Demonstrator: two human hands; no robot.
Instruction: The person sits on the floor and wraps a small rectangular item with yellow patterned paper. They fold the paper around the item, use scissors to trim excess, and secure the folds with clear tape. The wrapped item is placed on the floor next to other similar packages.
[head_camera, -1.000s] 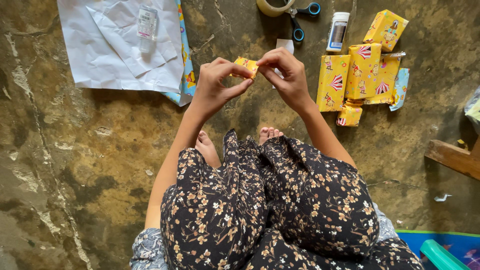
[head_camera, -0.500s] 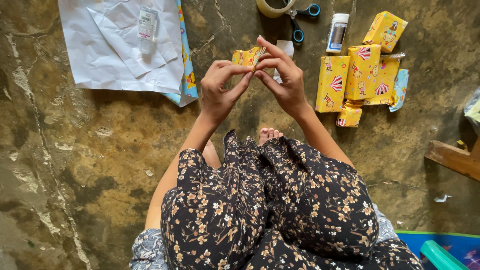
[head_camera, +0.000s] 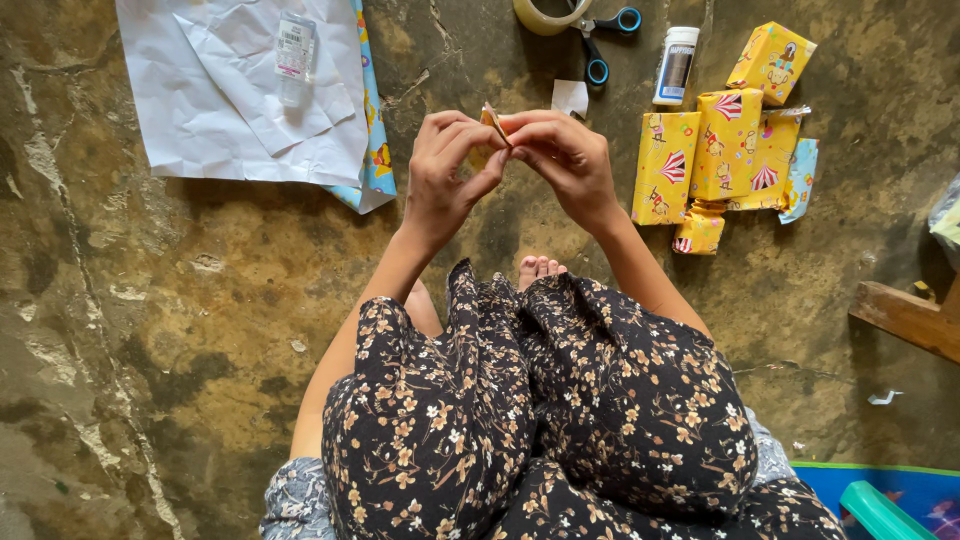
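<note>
Head view: both hands are holding a small yellow wrapped packet (head_camera: 492, 128) above the floor (head_camera: 200, 300), in front of the knees. Left hand (head_camera: 447, 165) is pinching its lower edge in a clenched grip; right hand (head_camera: 562, 155) is pressing the top fold with its fingertips (head_camera: 522, 128). Judged advice: keep the fold pinned flat while creasing, thumbs opposing. Packet is showing edge-on, its long axis running roughly up the picture, tilted slightly left. Finished yellow parcels (head_camera: 725, 150) are lying well apart, to the right.
</note>
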